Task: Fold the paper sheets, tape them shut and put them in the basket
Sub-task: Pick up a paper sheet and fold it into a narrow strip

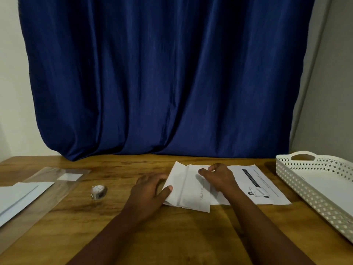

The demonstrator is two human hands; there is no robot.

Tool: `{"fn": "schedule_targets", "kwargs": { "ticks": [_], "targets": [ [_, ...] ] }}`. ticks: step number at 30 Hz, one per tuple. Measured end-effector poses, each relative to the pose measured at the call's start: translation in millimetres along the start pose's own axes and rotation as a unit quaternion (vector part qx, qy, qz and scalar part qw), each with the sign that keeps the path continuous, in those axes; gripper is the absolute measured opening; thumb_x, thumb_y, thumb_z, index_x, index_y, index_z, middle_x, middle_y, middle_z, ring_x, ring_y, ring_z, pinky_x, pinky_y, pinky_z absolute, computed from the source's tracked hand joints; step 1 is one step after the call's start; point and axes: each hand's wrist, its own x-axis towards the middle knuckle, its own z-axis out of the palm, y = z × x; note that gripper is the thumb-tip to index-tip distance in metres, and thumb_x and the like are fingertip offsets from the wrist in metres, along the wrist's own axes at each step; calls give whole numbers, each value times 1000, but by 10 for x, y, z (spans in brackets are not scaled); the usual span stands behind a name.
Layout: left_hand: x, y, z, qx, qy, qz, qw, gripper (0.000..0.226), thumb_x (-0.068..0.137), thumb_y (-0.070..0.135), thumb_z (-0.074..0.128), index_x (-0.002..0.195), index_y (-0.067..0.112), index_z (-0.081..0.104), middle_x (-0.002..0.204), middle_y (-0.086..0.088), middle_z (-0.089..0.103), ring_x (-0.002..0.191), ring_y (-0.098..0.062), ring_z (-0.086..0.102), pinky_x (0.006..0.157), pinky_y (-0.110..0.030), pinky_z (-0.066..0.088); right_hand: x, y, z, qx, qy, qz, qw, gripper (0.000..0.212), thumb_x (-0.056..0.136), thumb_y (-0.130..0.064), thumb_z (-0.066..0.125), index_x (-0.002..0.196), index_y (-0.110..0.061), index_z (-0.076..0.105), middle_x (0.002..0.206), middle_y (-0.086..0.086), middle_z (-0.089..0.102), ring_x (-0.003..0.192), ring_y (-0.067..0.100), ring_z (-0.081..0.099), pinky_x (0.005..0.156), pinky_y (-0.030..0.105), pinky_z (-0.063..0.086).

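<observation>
Folded paper sheet — white, creased lengthwise, lying mid-table on the wooden table; a short row of small printed marks near its right part, too small to read.

Printed sheet — flat, partly under the folded one and just to its right; carries a dark heading bar, lines of text and a small line drawing, none of it legible.

Left hand — at the folded sheet's left edge, thumb on top of the paper, fingers curled at or under that edge, pinching it.

Right hand — resting on the folded sheet's upper right part, fingers bent, tips pressing the top flap down.

Basket — white, perforated, with a handle cut-out; far right, apart from both hands; a white sheet lies inside.

Tape roll — small, left of the left hand, untouched; no brand readable.

Clear plastic sleeve with white paper — far left.

Blue curtain — behind the table.
</observation>
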Motion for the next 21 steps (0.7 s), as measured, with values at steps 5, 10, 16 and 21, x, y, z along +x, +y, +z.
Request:
{"fn": "schedule_targets", "kwargs": {
  "ticks": [5, 10, 16, 21],
  "targets": [
    [-24, 48, 63, 28, -66, -29, 997, 57, 102, 61, 42, 153, 36, 37, 158, 11, 44, 143, -12, 40, 124, -43, 23, -47, -51, -10, 61, -31, 32, 997, 48, 82, -43, 78, 116, -17, 56, 95, 3, 64, 78, 21, 67, 77, 37, 60],
    [-17, 85, 53, -4, -67, -27, 997, 54, 101, 58, 46, 150, 39, 37, 153, 14, 50, 137, -10, 47, 122, -46, 28, -127, -125, -18, 269, -91, 102, 953, 74, 84, -26, 82, 143, -11, 39, 90, 11, 64, 73, 22, 63, 64, 34, 55],
    [-36, 129, 40, -118, -62, -29, 991, 49, 100, 50, 57, 146, 40, 43, 131, 25, 56, 122, -1, 56, 110, -38, 48, -166, -99, 62, 197, -102, 61, 973, 53, 82, -21, 84, 126, -15, 55, 109, 1, 61, 76, 12, 56, 54, 26, 45],
    [-17, 222, -85, -317, 38, -97, 943, 45, 97, 35, 68, 136, 37, 45, 124, 21, 56, 112, 1, 57, 85, -18, 51, -166, -146, 47, 299, -152, -3, 942, 41, 82, -11, 82, 120, -12, 68, 112, 4, 77, 94, 22, 74, 66, 29, 60]
  ]
}}
